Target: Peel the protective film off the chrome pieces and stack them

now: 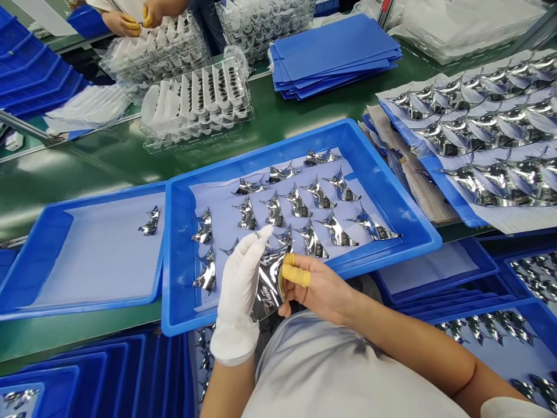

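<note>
Holding 1 shiny part (268, 284): 2 hands (239, 281).

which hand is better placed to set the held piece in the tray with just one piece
Left, probably: the gloved left hand holds the shiny piece and is nearer that tray. The right hand, with yellow finger covers, also holds it but sits farther away.

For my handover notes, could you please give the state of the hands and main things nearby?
Shiny part: held in both hands
Left hand: gloved, closed on it
Right hand: closed, wearing yellow finger covers
Large tray: holding many shiny pieces
Left tray: holding one piece
Blue sheets: stacked unevenly
</note>
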`<control>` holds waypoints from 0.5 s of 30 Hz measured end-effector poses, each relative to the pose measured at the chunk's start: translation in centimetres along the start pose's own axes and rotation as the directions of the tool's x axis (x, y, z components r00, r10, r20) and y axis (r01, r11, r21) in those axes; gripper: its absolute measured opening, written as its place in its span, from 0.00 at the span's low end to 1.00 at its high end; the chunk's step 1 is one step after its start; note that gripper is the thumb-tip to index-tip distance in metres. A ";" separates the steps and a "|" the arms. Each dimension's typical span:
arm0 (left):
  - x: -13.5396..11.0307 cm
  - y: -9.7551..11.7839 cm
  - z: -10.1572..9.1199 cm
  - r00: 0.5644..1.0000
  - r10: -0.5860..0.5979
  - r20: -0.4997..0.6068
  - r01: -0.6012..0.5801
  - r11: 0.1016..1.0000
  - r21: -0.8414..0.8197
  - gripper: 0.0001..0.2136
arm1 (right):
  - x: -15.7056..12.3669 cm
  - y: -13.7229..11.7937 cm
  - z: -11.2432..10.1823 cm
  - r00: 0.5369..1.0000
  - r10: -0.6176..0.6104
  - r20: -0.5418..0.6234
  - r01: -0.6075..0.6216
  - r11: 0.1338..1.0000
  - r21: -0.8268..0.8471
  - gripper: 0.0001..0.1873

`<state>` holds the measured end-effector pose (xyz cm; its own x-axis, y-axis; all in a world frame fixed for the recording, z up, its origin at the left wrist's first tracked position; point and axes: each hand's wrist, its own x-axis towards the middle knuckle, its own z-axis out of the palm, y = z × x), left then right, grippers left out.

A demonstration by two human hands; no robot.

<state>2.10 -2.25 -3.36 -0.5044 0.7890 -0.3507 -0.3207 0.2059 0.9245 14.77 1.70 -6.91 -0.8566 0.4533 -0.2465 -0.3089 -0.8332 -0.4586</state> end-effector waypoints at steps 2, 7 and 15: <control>-0.1 -0.2 -0.6 0.996 -0.035 0.076 0.035 0.999 0.005 0.19 | -0.2 -0.4 0.3 0.999 -0.031 0.018 0.032 0.996 -0.083 0.20; 0.0 0.1 -1.1 0.990 -0.036 0.137 0.037 0.999 -0.004 0.21 | -0.2 -0.7 0.8 0.997 -0.067 0.031 0.072 0.983 -0.168 0.21; -0.1 0.0 -1.3 0.979 -0.121 0.166 0.145 0.980 -0.138 0.22 | -0.2 -1.0 1.3 0.998 -0.045 0.049 0.056 0.972 -0.228 0.22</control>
<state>1.08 -3.05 -3.52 -0.3214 0.8435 -0.4304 -0.4982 0.2360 0.8344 14.70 1.99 -5.28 -0.8609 0.4746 -0.1832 -0.2536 -0.7125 -0.6543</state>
